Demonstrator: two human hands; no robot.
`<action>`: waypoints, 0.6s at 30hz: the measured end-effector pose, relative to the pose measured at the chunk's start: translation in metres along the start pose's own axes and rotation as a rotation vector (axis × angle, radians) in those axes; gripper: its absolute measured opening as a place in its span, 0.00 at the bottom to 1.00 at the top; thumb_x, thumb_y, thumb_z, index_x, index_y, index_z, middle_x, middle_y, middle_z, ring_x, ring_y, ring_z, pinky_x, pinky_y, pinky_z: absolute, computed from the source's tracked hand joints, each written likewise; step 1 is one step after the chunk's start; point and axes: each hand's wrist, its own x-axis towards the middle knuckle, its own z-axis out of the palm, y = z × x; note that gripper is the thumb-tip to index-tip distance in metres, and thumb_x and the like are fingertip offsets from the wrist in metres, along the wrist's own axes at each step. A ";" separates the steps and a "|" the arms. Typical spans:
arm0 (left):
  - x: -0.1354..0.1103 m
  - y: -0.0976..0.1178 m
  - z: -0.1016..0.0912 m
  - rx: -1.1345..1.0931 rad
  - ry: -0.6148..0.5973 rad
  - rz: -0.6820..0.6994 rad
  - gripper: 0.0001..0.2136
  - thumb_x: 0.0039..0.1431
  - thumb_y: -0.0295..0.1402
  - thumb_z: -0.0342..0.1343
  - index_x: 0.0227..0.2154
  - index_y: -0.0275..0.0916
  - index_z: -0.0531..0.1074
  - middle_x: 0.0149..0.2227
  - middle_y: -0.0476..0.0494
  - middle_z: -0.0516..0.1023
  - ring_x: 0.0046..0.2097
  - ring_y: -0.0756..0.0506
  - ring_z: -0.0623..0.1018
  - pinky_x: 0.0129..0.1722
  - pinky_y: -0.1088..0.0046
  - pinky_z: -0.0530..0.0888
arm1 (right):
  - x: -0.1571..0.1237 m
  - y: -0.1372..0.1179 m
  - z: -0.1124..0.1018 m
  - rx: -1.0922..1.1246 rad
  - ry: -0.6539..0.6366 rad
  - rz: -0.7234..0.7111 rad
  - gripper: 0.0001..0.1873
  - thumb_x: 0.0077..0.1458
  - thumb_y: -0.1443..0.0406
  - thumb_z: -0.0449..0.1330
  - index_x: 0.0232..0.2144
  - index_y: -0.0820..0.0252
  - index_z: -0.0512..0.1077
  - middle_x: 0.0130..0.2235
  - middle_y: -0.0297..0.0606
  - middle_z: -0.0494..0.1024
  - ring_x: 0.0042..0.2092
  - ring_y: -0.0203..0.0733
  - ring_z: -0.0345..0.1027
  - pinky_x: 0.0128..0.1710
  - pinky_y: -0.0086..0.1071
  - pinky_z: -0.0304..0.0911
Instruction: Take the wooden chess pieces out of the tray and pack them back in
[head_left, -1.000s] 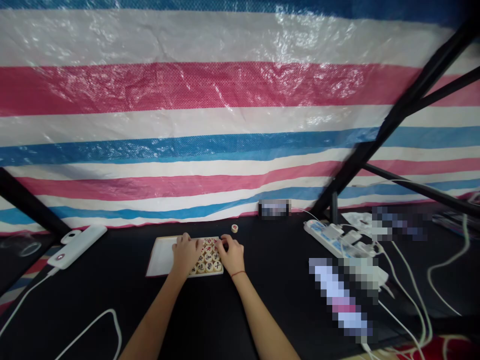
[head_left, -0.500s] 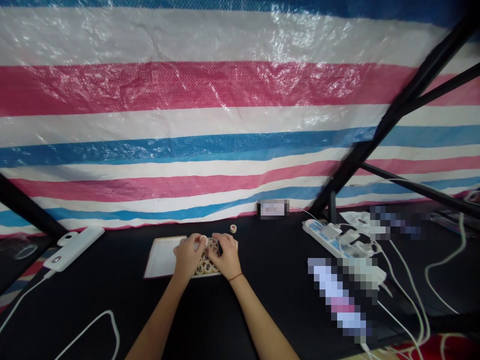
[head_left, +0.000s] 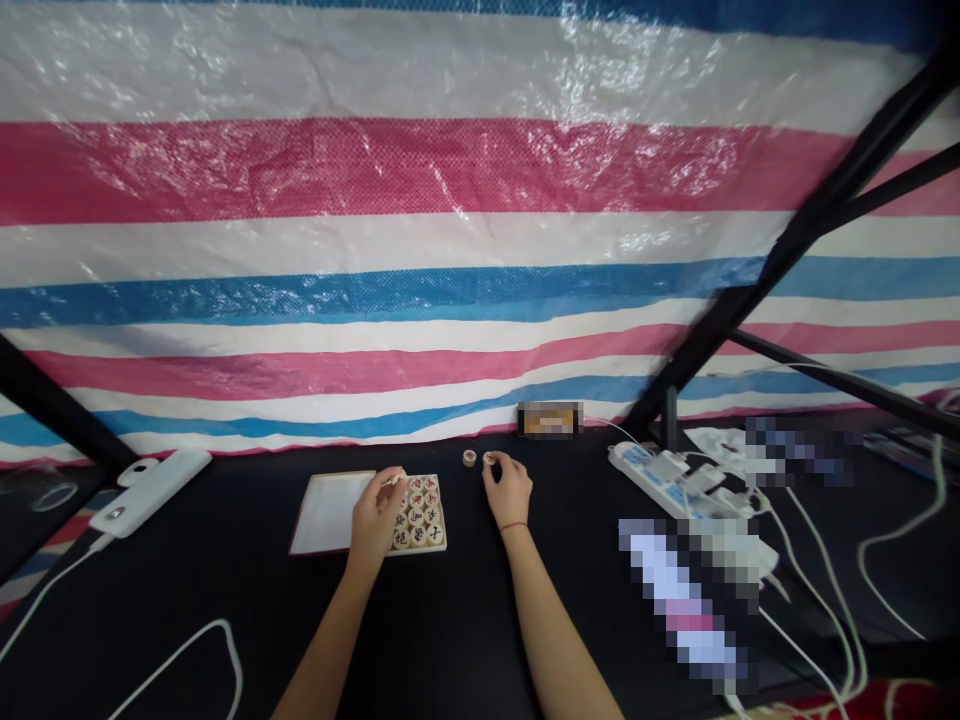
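Note:
My left hand (head_left: 377, 505) is over the left part of a shallow white box (head_left: 445, 535), its fingers closed on a round xiangqi piece (head_left: 401, 476). Several more pieces (head_left: 417, 516) with black or red characters lie in rows inside that box. To the right of it, my right hand (head_left: 510, 488) pinches another xiangqi piece (head_left: 489, 458) low at the black table. Just left of those fingertips stands a xiangqi piece (head_left: 469, 458) with a red character. The box lid (head_left: 328, 512), pale inside with a dark red edge, lies folded out on the left, partly behind my left hand.
A white power strip (head_left: 652, 478) with plugs and cables lies at right, near blurred-out items. A small dark device (head_left: 550, 420) stands at the back. At left lies a long white device (head_left: 154, 492) with a cable. Striped plastic sheeting (head_left: 420, 240) hangs behind.
My right hand has moved right from the box to beside the lone piece, with a piece in its fingers. My left hand stays at the box, holding its piece.

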 end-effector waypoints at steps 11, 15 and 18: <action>-0.015 -0.002 0.009 0.334 -0.120 0.378 0.14 0.56 0.36 0.55 0.45 0.43 0.73 0.39 0.45 0.78 0.38 0.46 0.79 0.41 0.68 0.76 | -0.031 -0.055 -0.025 0.416 -0.185 -0.206 0.15 0.54 0.57 0.57 0.41 0.59 0.73 0.40 0.42 0.78 0.42 0.44 0.69 0.43 0.35 0.63; -0.022 -0.001 0.015 0.469 -0.125 0.510 0.14 0.58 0.30 0.52 0.47 0.45 0.72 0.42 0.44 0.78 0.43 0.45 0.77 0.45 0.65 0.75 | -0.055 -0.091 -0.041 0.537 -0.384 -0.262 0.13 0.50 0.61 0.61 0.39 0.58 0.74 0.37 0.37 0.78 0.37 0.40 0.71 0.39 0.31 0.66; -0.028 -0.003 0.014 0.535 -0.104 0.609 0.15 0.59 0.30 0.51 0.49 0.45 0.69 0.42 0.44 0.77 0.44 0.45 0.77 0.45 0.65 0.74 | -0.054 -0.092 -0.044 0.547 -0.358 -0.279 0.12 0.51 0.63 0.60 0.39 0.58 0.75 0.37 0.38 0.78 0.37 0.39 0.71 0.38 0.30 0.66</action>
